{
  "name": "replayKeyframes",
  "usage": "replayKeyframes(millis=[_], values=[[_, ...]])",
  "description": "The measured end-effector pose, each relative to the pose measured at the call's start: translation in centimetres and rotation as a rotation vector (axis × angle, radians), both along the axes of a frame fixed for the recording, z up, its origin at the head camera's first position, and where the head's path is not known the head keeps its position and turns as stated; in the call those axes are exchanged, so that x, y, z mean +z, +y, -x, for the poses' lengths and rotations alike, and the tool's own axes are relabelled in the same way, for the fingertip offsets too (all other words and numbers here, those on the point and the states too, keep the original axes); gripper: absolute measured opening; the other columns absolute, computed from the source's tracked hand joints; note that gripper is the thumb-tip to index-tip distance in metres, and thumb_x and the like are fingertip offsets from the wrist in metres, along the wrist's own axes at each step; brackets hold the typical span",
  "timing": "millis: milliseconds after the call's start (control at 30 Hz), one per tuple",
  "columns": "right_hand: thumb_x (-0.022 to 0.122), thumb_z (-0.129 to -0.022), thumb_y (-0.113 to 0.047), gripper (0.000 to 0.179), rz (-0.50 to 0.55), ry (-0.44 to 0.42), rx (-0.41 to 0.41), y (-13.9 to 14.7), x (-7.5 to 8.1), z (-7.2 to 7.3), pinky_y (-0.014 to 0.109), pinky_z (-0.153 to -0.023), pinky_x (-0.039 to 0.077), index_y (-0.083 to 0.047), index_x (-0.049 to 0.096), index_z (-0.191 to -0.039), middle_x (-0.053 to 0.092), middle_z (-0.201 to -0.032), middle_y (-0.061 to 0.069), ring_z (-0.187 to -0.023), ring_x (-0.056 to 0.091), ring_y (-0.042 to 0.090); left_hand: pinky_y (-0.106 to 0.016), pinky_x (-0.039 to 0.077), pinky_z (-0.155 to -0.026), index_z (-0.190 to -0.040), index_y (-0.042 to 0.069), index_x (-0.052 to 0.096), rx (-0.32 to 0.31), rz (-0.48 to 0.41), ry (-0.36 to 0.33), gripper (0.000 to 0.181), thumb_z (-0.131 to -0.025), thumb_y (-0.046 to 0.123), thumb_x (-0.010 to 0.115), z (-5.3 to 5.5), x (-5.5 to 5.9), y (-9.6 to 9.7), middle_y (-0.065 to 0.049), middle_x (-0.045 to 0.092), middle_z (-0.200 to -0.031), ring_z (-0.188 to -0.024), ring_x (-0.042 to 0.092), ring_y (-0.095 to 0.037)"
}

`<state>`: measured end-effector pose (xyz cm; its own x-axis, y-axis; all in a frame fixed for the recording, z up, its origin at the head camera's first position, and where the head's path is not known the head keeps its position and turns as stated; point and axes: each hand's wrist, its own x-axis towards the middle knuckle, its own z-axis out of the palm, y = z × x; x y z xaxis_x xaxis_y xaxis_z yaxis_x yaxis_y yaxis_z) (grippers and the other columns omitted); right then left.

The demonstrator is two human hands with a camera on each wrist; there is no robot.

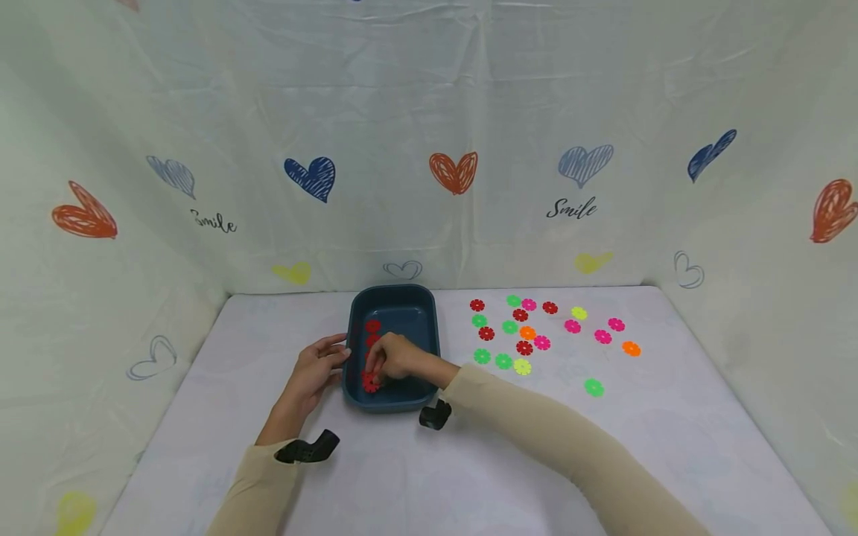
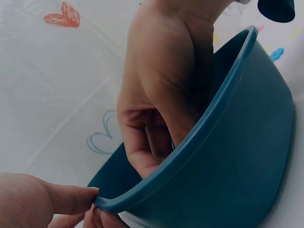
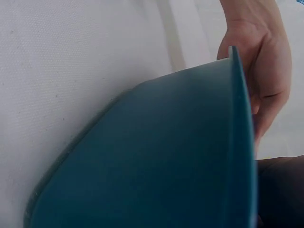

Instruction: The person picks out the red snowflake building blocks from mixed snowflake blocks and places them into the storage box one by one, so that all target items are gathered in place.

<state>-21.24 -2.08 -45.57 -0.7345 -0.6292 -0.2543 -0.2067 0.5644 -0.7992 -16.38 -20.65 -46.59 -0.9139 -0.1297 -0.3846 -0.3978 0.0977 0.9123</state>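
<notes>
A dark blue plastic basin (image 1: 421,387) stands on the table, with several red flower-shaped pieces (image 1: 372,326) in a column along its left inside. My left hand (image 1: 320,368) holds the basin's left rim; in the left wrist view its thumb (image 2: 73,197) lies over the edge and fingers sit below. Reaching in over the right wall, my right hand (image 1: 395,356) points its bent fingers down and pinches at a red flower-shaped piece (image 1: 371,383) near the front left of the floor. The basin wall (image 3: 156,142) hides those fingertips in both wrist views.
Right of the basin, several flower-shaped pieces lie scattered: dark red (image 1: 485,333), green (image 1: 503,361), pink (image 1: 603,337), orange (image 1: 631,348) and yellow (image 1: 522,366). A white cloth (image 1: 456,476) covers the table. Behind hangs a white curtain (image 1: 382,112) printed with hearts.
</notes>
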Motion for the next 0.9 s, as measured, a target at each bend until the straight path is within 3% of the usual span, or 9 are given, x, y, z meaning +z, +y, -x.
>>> replayKeyframes(millis=[600,900], values=[[0.081,-0.085,0.011,0.014,-0.038,-0.037,-0.008,-1.0,-1.2,0.0,0.019,-0.061,0.046,-0.002,0.078,-0.088,0.063,-0.068,-0.001,-0.063,0.057,0.009,-0.023,0.053,-0.071,-0.155,0.001,0.049,0.003,-0.008,0.009,0.05,-0.107,0.01,0.06,0.1,-0.2,0.0,-0.009,0.057,-0.125,-0.091,0.057,-0.01],[0.081,-0.084,0.013,0.014,-0.052,-0.009,-0.002,-1.2,-1.5,-0.1,0.019,-0.061,0.044,-0.001,0.078,-0.088,0.062,-0.07,-0.001,-0.065,0.055,0.008,-0.023,0.053,-0.071,-0.155,0.0,0.048,-0.003,-0.012,0.023,0.05,-0.107,0.01,0.061,0.1,-0.3,-0.1,-0.007,0.058,-0.122,-0.089,0.058,-0.009]])
